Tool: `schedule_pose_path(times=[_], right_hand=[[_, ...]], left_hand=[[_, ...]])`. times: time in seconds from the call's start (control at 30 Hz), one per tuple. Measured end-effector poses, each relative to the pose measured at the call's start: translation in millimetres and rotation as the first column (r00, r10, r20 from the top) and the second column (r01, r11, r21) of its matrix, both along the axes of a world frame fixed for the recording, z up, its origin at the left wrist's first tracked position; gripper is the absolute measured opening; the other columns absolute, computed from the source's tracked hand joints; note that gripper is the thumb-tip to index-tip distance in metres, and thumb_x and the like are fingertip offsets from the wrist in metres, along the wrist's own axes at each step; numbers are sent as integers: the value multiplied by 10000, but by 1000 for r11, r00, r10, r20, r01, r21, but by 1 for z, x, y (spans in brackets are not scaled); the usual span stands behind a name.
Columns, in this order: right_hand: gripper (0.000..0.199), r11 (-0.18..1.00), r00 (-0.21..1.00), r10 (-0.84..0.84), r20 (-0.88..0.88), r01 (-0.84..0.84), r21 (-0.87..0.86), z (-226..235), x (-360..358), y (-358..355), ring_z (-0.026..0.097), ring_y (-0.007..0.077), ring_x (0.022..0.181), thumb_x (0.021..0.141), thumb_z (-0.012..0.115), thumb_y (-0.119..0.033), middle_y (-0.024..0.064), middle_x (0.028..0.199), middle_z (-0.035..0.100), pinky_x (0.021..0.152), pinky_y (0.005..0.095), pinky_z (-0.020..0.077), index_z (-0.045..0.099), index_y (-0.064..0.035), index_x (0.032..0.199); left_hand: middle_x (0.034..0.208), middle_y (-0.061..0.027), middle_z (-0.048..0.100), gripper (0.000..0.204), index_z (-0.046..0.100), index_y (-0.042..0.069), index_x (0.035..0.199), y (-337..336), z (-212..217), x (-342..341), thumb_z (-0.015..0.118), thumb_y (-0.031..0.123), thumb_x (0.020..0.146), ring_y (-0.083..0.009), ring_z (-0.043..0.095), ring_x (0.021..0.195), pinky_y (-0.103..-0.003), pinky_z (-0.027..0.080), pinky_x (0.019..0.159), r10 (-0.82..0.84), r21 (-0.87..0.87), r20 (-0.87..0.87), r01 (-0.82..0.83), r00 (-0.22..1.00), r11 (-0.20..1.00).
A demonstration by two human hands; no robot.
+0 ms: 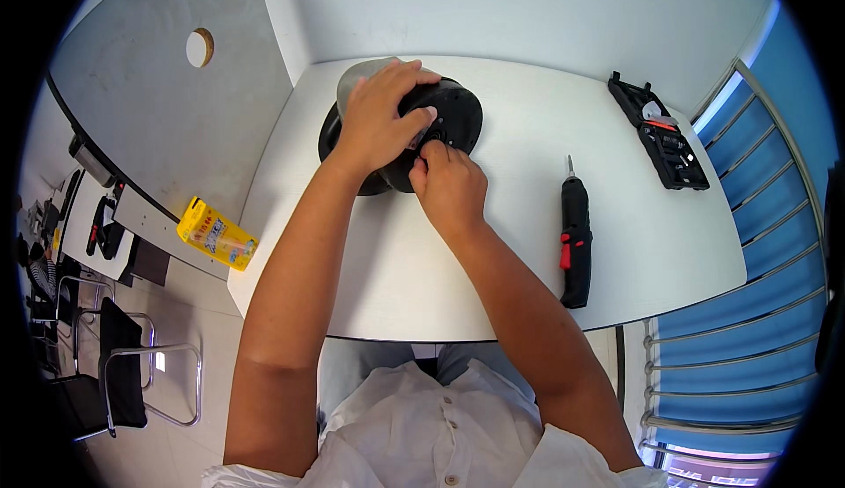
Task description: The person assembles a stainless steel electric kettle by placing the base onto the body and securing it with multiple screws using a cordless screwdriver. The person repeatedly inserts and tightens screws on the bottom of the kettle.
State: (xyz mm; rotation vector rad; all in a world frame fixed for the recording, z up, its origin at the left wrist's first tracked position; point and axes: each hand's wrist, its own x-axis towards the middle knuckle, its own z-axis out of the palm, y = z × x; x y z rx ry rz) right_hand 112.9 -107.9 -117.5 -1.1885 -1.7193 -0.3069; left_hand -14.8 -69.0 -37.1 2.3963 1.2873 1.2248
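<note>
A round black appliance (453,114) with a grey part lies tilted on its side at the far middle of the white table (528,259). My left hand (378,118) is spread over its top and grips it. My right hand (447,182) is at its underside, fingertips pinched at a small spot near the centre; what they pinch is too small to tell.
A black and red electric screwdriver (575,237) lies on the table to the right of my right forearm. An open black bit case (660,140) sits at the far right. A yellow packet (216,234) rests on a grey partition to the left. Chairs stand on the floor at lower left.
</note>
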Motion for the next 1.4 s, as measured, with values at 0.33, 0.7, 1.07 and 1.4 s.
schedule_pose_path(times=[0.33,0.7,1.07,1.4], right_hand=[[138,1000,1000,8,-12,-8,-16,-5,2,1,618,260,653,740,697,-106,72,706,622,566,378,499,582,-82,812],[154,998,1000,8,-14,-9,-62,-4,2,-5,611,235,687,781,699,-142,47,731,611,589,377,492,559,-87,812],[153,995,998,-2,-63,-4,-97,-2,1,-6,621,260,649,828,674,-153,76,687,610,557,391,499,549,-72,790],[127,990,997,7,-79,-18,-138,-1,-1,-6,624,278,672,827,658,-141,84,724,631,584,409,501,555,-68,814]], left_hand=[[1387,-129,515,451,615,127,1210,2,-1,0,624,205,766,-331,365,1371,-437,238,1127,1,4,10,-1,1000,1000],[1389,-131,514,456,615,127,1210,2,-1,1,633,198,759,-330,371,1368,-441,243,1124,0,4,21,0,1000,1000],[1389,-127,514,458,613,130,1213,2,-2,1,630,212,763,-325,372,1368,-440,240,1125,3,-1,19,-3,1000,1000],[1393,-118,512,450,614,138,1212,1,-1,1,625,208,768,-319,357,1379,-439,229,1125,20,-7,8,-20,1000,1000]])
